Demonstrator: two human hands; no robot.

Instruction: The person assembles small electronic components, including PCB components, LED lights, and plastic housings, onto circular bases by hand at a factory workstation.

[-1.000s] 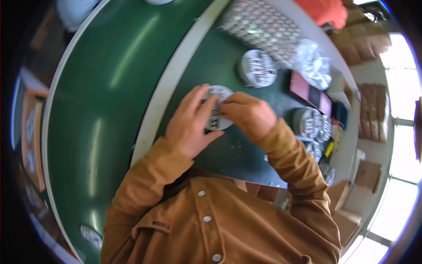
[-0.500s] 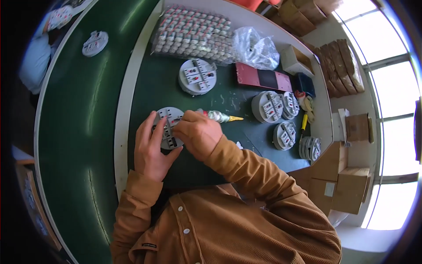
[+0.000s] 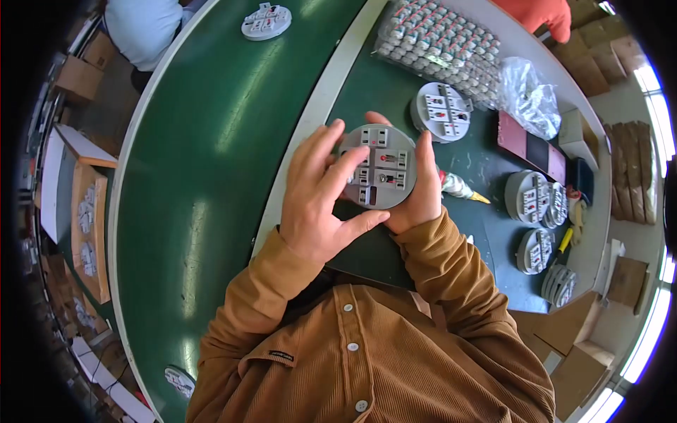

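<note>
Green and wide, the conveyor belt (image 3: 211, 162) curves along your left side, and next to it is the darker green work table (image 3: 486, 176) where your things lie. You hold the round grey socket plate (image 3: 379, 167) up in front of your chest, above the near edge of the table — both hands are on it. Your left hand (image 3: 321, 201) has the fingers spread and bent over the left part of the plate, with the thumb pressed under its lower edge. Your right hand (image 3: 417, 194) is cupped behind the plate, its fingers closed along the right rim. Just beside your right hand a small tube with a yellow tip (image 3: 460, 188) lies on the table. Farther away a second grey plate (image 3: 442, 111) lies flat, and more plates (image 3: 537, 201) stand stacked at the right. A tray of small parts (image 3: 441, 46) and a crumpled clear plastic bag (image 3: 530, 99) are at the far side — well apart from your hands.
</note>
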